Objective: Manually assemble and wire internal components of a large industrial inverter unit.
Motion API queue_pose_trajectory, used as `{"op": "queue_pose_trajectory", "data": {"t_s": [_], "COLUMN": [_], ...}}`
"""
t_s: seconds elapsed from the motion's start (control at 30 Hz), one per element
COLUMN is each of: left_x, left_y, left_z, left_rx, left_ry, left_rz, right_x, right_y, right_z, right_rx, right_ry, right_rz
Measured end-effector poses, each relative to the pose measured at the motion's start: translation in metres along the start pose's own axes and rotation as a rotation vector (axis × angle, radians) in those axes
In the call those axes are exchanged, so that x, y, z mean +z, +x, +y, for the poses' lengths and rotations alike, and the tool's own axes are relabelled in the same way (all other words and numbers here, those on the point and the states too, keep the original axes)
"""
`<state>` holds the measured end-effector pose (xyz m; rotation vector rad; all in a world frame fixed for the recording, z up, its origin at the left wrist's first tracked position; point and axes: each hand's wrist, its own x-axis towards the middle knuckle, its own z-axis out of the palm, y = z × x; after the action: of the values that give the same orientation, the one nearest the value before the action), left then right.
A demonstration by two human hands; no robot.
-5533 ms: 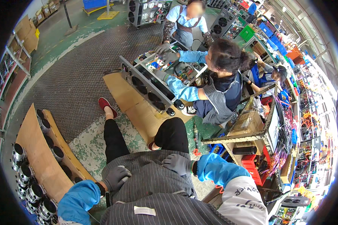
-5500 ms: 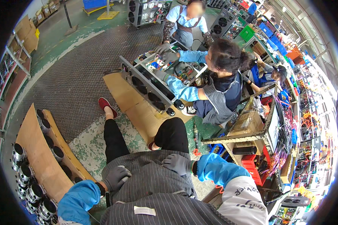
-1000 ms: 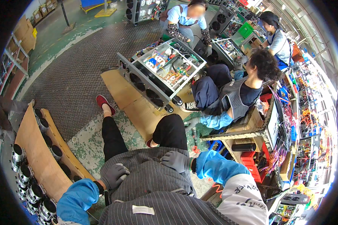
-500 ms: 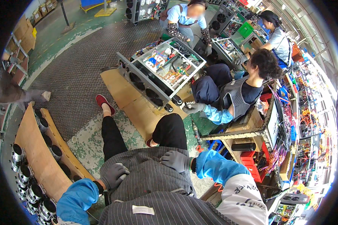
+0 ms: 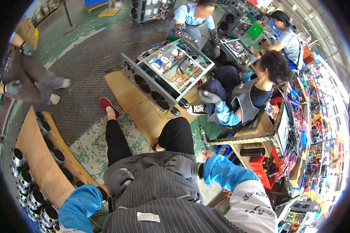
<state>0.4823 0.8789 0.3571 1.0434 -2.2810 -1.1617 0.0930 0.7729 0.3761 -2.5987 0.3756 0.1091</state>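
Note:
My left hand (image 5: pixel 118 181), in a grey glove, rests on my striped apron (image 5: pixel 147 194) over my lap, its fingers loosely bent and holding nothing. Across the apron from it lies my right hand (image 5: pixel 181 167), also gloved, palm down with the fingers stretched out. Beyond my feet, an open metal equipment cabinet (image 5: pixel 154 90) lies on its side, with round fans and black casters along its near side. Wiring and white and copper-coloured parts show inside. Neither hand touches it. Under its near end is a cardboard sheet (image 5: pixel 134 116).
A seated co-worker (image 5: pixel 247 95) is right of the cabinet; two more people (image 5: pixel 192 21) (image 5: pixel 289 42) work farther back. Another person (image 5: pixel 31 77) walks at the left. A power screwdriver (image 5: pixel 203 136) is on the floor. Black cylindrical parts (image 5: pixel 25 178) flank a wooden board (image 5: pixel 44 163) at left.
The seated co-worker's gloved hand has lifted from the shoe toward the knee. At the left, the walking person has come farther into view. My hands have stayed in place.

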Motion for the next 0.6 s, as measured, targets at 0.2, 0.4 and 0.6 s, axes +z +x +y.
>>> {"op": "queue_pose_trajectory", "data": {"t_s": [0.2,0.4,0.6], "left_x": [-0.012,-0.012,-0.001], "left_y": [-0.001,-0.028,-0.023], "left_z": [0.009,0.006,-0.001], "left_rx": [-0.009,0.054,0.063], "left_ry": [0.015,0.063,0.171], "left_rz": [0.026,0.094,0.105], "right_x": [0.011,0.008,0.016], "right_y": [-0.004,0.012,0.004], "right_z": [0.007,-0.001,-0.002], "right_rx": [-0.037,-0.104,-0.063], "right_ry": [-0.050,-0.087,-0.059], "right_rz": [0.003,0.074,0.206]}}
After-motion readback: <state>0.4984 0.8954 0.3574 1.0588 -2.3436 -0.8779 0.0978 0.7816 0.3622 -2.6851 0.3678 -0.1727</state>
